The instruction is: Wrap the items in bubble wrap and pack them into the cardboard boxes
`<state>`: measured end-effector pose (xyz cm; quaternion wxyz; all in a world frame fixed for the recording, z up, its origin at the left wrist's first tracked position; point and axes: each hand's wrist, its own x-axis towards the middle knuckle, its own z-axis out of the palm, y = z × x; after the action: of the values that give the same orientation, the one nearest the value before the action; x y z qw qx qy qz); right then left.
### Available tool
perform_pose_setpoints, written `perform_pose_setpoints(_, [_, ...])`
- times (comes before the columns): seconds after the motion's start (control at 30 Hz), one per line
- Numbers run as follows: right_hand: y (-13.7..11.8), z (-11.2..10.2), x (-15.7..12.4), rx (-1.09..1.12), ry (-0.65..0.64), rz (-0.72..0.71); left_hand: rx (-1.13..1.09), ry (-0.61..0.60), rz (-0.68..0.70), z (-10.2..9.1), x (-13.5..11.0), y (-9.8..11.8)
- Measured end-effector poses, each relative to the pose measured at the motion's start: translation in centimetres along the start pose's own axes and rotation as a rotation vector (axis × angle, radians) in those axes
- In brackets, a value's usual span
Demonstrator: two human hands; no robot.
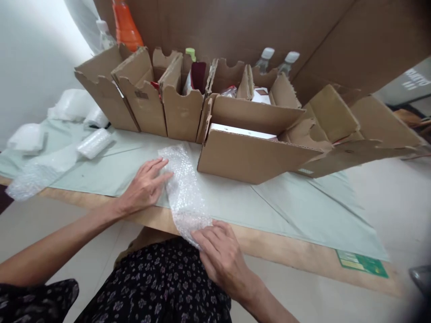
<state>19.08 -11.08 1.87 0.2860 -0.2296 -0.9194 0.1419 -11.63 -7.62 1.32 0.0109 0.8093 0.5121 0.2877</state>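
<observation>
A strip of clear bubble wrap (183, 190) lies on the pale green sheet (296, 206) at the near edge of the wooden table. My left hand (144, 186) rests flat against its left side, fingers stretched out and touching it. At the strip's near end, which hangs over the table edge, my right hand (220, 255) presses down with fingers together and slightly curled. Whether anything is wrapped inside the strip cannot be seen.
A row of open cardboard boxes (251, 154) stands just behind the wrap, some holding white boxes and bottles. Rolled bubble wrap pieces (94, 142) lie at the left. A large cardboard sheet (269, 27) stands behind. A green card (362, 262) sits near the table's front right.
</observation>
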Motion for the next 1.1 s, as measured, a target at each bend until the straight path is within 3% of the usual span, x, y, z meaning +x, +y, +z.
perform_pose_setpoints(0.13, [-0.2,-0.6,3.3,0.062,-0.014,-0.016,-0.451,-0.114,-0.076,-1.9,-3.1,6.3])
perform_pose_setpoints(0.23, [0.6,-1.1,6.5,0.069,-0.024,-0.043,-0.527,-0.026,-0.250,-1.4,-3.6,8.9])
perform_pose_setpoints(0.37, [3.0,-0.5,9.4,0.182,0.066,0.108,-0.378,0.188,-0.633,1.1,-3.3,8.3])
perform_pose_setpoints(0.47, [5.1,1.1,10.0,0.315,0.050,0.304,-0.279,0.228,-0.731,1.9,-3.3,6.9])
perform_pose_setpoints(0.63, [7.2,4.3,10.5,0.334,0.170,0.346,-0.112,0.191,-0.728,1.6,-3.6,5.9])
perform_pose_setpoints(0.77, [6.1,4.0,10.1,0.108,0.212,0.188,0.016,0.136,-0.694,1.6,-3.5,5.4])
perform_pose_setpoints(0.97, [3.1,3.6,8.2,-0.056,-0.112,-0.059,0.081,0.085,-0.625,2.1,-3.4,4.4])
perform_pose_setpoints(1.1, [2.5,4.2,7.9,-0.037,-0.050,-0.061,0.019,0.172,-0.469,0.5,-4.1,4.7])
